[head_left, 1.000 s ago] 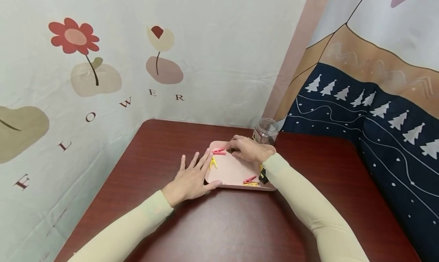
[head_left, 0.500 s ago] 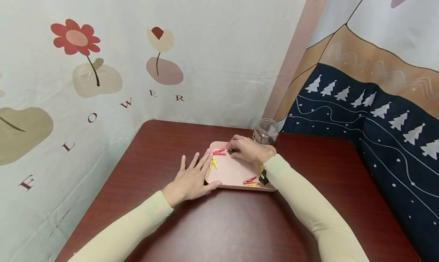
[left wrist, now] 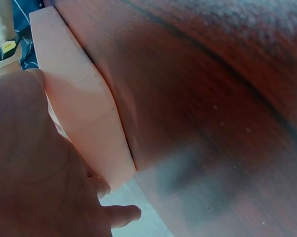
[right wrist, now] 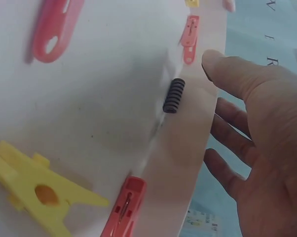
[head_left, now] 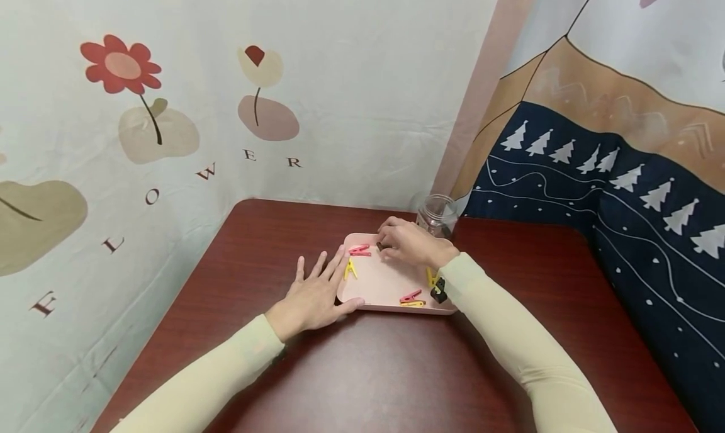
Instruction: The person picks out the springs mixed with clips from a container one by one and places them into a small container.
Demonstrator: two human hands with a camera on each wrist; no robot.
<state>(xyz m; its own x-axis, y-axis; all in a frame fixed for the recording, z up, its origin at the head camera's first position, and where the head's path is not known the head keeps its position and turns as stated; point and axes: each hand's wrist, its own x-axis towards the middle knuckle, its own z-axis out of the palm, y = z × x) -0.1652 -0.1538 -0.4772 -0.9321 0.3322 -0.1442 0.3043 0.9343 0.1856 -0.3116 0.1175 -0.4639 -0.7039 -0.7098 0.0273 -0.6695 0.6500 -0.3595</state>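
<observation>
A pink tray (head_left: 385, 279) holds several red and yellow clothespins. My left hand (head_left: 311, 301), fingers spread, rests along the tray's left side; in the left wrist view the palm covers part of the wall (left wrist: 84, 84). My right hand (head_left: 416, 241) hovers at the tray's far side, fingers loosely bent, with nothing between them. Beside its fingertips lies a small black ribbed cylinder (right wrist: 174, 96), against the foot of the tray wall. One red clothespin (head_left: 359, 250) and a yellow clothespin (head_left: 350, 269) lie near my left fingertips.
A clear jar (head_left: 438, 216) stands behind the tray, partly hidden by it. At the tray's near right are a red clothespin (head_left: 410, 296), a yellow one (head_left: 412, 303) and a black piece (head_left: 438, 290). Printed cloth (head_left: 362, 106) hangs behind the dark red table (head_left: 272, 231).
My right hand has lifted a little and shifted slightly off the black ribbed cylinder. The left hand stays at the tray's side. The head view has shifted slightly.
</observation>
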